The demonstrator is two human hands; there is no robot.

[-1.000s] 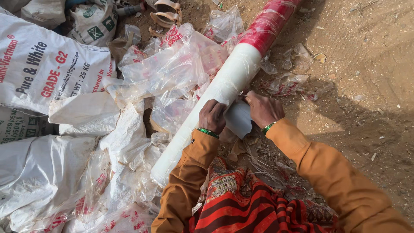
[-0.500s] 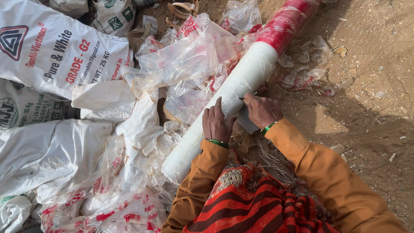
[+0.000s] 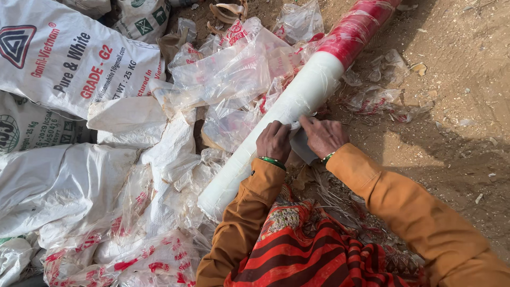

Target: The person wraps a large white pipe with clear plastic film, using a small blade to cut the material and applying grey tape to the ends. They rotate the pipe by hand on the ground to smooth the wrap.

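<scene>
Since the earlier view the left hand [image 3: 273, 141] has slid a little along the roll, its fingers now bent over the top of the tube instead of lying flat on it, while the right hand [image 3: 321, 135] has stayed at the loose flap. The heap of bags sits in much the same place in the view.

The long white plastic roll [image 3: 276, 117] lies slantwise on the dirt ground [image 3: 451, 95], its far end red [image 3: 358, 24], its near end poking out beside the orange sleeves [image 3: 255, 212]. Both hands meet at about the middle of it. The left hand's fingers are curled down and press on the roll. The right hand's fingers are closed in a pinch on the free edge of film [image 3: 300, 143], which stands off the roll just beside the left thumb.

As I judge it, the work in hand is freeing or peeling that sheet edge. To do it well, the left hand should keep the tube from rolling while the right draws the film evenly, close to the roll's face and square to its length, so that the thin sheet does not tear or bunch.

To the left lie 2 or more white woven sacks [image 3: 69, 58] and a litter of crumpled clear bags [image 3: 228, 69], some touching the roll. They could snag the film if it is pulled that way.
</scene>
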